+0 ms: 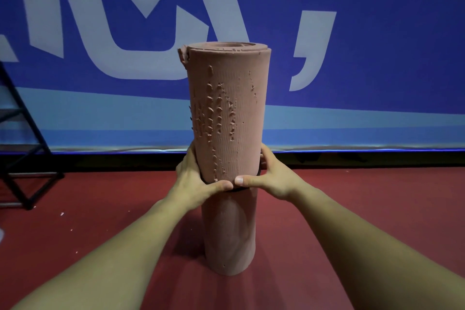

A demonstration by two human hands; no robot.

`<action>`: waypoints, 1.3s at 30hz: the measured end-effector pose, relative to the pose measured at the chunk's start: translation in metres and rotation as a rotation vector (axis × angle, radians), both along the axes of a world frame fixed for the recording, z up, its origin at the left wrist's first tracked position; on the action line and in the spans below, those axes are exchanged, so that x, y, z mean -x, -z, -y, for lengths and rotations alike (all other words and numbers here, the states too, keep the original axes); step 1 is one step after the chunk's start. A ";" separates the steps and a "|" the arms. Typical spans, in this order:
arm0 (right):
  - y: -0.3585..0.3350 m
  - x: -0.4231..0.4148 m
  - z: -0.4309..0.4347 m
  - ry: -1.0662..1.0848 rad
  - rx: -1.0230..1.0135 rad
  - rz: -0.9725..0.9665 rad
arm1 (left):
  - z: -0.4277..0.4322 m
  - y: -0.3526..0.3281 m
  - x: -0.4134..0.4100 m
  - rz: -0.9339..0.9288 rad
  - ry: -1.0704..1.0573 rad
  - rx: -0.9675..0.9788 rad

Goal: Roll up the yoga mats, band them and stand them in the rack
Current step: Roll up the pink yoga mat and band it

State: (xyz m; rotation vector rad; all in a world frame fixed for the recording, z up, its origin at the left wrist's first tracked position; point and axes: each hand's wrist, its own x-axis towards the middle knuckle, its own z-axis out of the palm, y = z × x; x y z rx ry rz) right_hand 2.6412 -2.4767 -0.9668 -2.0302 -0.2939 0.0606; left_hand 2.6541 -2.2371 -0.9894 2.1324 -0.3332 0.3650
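Note:
A rolled-up pink yoga mat (227, 118) stands upright on the red floor in the middle of the view, its surface pitted and scuffed. A thin black band (258, 173) circles the roll about halfway up. My left hand (195, 181) wraps the roll's left side at the band, thumb across the front. My right hand (270, 176) wraps the right side at the same height. The two thumbs nearly touch over the band. The fingers behind the roll are hidden.
A black metal rack frame (24, 153) stands at the far left on the red floor (352, 196). A blue banner wall (364, 58) with large pale letters runs behind the mat.

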 end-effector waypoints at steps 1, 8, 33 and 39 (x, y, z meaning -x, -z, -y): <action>0.001 0.000 0.000 0.006 0.005 -0.009 | 0.001 0.000 0.001 -0.011 -0.007 0.000; 0.021 0.000 0.005 0.031 0.163 -0.179 | -0.005 0.015 0.007 -0.049 0.020 -0.191; -0.061 -0.011 -0.046 0.226 -0.501 0.260 | 0.040 -0.082 -0.020 0.157 0.105 0.622; -0.060 -0.012 -0.063 0.366 -0.527 0.376 | 0.044 -0.082 -0.017 0.260 -0.004 0.625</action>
